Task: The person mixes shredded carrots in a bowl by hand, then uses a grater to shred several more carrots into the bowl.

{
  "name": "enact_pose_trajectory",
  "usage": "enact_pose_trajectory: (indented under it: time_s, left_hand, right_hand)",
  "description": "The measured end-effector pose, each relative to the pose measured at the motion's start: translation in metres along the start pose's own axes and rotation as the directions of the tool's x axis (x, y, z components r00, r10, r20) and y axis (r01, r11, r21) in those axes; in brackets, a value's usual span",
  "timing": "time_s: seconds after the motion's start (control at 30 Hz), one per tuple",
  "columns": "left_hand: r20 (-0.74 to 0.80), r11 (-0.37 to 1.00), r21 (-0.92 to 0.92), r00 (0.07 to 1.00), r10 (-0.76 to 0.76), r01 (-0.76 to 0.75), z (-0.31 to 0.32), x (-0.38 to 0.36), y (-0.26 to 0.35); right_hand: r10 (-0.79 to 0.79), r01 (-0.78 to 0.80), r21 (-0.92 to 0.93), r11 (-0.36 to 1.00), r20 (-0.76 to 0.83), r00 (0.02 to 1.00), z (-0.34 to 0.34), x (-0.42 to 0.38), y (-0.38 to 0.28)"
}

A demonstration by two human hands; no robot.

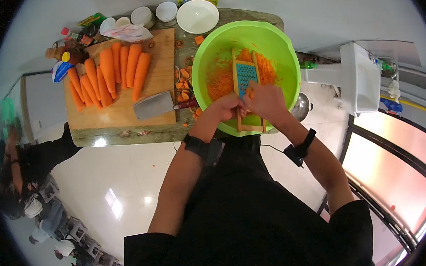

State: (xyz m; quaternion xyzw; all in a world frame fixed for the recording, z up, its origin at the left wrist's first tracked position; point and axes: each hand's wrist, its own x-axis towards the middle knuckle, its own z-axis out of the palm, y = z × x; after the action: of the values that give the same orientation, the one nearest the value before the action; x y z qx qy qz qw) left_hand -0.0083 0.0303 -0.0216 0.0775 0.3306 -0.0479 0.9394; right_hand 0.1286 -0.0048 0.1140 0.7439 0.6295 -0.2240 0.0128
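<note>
Slanting across the near side of the green bowl (284, 49), right of centre in the upper half of the frame, the wood-framed grater (246, 76) has its long axis running up the picture, away from the body. Its near end reaches the bowl's near rim and its far end lies in among the grated carrot (219, 84), which is heaped on both sides of the frame.

Both hands are at the grater. The left hand (227, 107) comes in from the lower left and is closed narrowly on the left rail, near the lower part of the blue plate. The right hand (266, 99) comes from the lower right and lies over the plate's near end, nearer the toothed face than the left. Its fingers are bent in tight around what looks like a carrot piece (251, 95), mostly hidden. The toothed part in view lies straight up the frame from the knuckles, in line with the rails.

Left of the bowl are orange scraps (184, 80), then a cleaver (154, 105) with its handle towards the bowl. Beyond it, at upper left, whole carrots (107, 66) lie side by side on the cutting board (123, 118). The white bowl (198, 16) stands on the counter (264, 18) at the top.
</note>
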Motion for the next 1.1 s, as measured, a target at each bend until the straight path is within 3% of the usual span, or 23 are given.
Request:
enact_pose_trajectory:
  time_s: [0.23, 0.43, 0.5, 0.57, 0.6, 0.63, 0.7, 0.83, 0.93, 1.0, 1.03, 1.07, 1.1]
  left_hand:
    - [-0.026, 0.997, -0.025, 0.997, -0.067, 0.067, -0.007, 0.005, -0.003]
    - [-0.061, 0.999, 0.040, 0.997, 0.037, -0.035, 0.009, -0.012, 0.001]
    - [-0.080, 1.000, 0.001, 0.997, 0.002, -0.001, 0.010, -0.009, 0.003]
    - [-0.109, 0.999, -0.037, 0.994, -0.032, 0.028, 0.007, -0.006, 0.002]
    - [-0.045, 0.998, -0.056, 0.999, -0.024, 0.022, 0.005, -0.005, 0.000]
    - [0.014, 0.997, -0.078, 1.000, -0.019, 0.020, 0.000, -0.005, -0.004]
    - [-0.009, 0.995, -0.090, 0.999, -0.049, 0.048, -0.002, 0.001, -0.005]
    - [-0.089, 1.000, -0.007, 0.996, -0.025, 0.024, 0.008, -0.001, -0.005]
    - [-0.042, 0.997, 0.074, 0.999, 0.026, -0.023, 0.005, -0.009, -0.004]
    - [-0.061, 0.997, 0.057, 0.997, 0.056, -0.052, 0.010, -0.015, -0.004]
    - [-0.084, 0.996, 0.040, 0.993, 0.085, -0.082, 0.017, -0.020, -0.001]
    - [-0.079, 0.997, 0.049, 0.994, 0.071, -0.067, 0.025, -0.024, 0.004]
    - [-0.068, 0.994, -0.072, 0.994, 0.081, -0.086, 0.034, -0.032, 0.008]
  right_hand:
    - [0.036, -0.035, -0.103, 0.994, 0.004, 0.999, 0.018, 0.039, 0.012]
    - [0.060, -0.065, -0.107, 0.992, -0.046, 0.997, 0.018, 0.054, 0.012]
    - [0.088, -0.094, -0.116, 0.989, -0.058, 0.994, 0.032, 0.058, 0.018]
    - [-0.093, 0.022, -0.197, 0.980, -0.358, 0.929, 0.046, 0.083, 0.028]
    - [-0.099, 0.031, -0.190, 0.981, -0.358, 0.928, 0.045, 0.100, 0.031]
    - [-0.051, 0.006, -0.188, 0.982, -0.238, 0.970, 0.044, 0.117, 0.032]
    - [0.017, -0.022, -0.192, 0.981, -0.031, 0.999, 0.040, 0.139, 0.034]
    - [0.018, -0.025, -0.157, 0.987, -0.049, 0.999, 0.042, 0.140, 0.039]
    - [0.080, -0.082, -0.049, 0.995, -0.042, 0.996, 0.035, 0.131, 0.058]
    - [0.201, -0.163, 0.205, 0.965, -0.175, 0.964, 0.028, 0.115, 0.078]
    - [0.216, -0.178, 0.208, 0.962, -0.178, 0.960, 0.013, 0.100, 0.082]
    - [0.290, -0.270, 0.433, 0.860, 0.022, 0.957, -0.003, 0.082, 0.087]
    - [0.305, -0.382, 0.612, 0.692, 0.231, 0.924, -0.018, 0.059, 0.087]
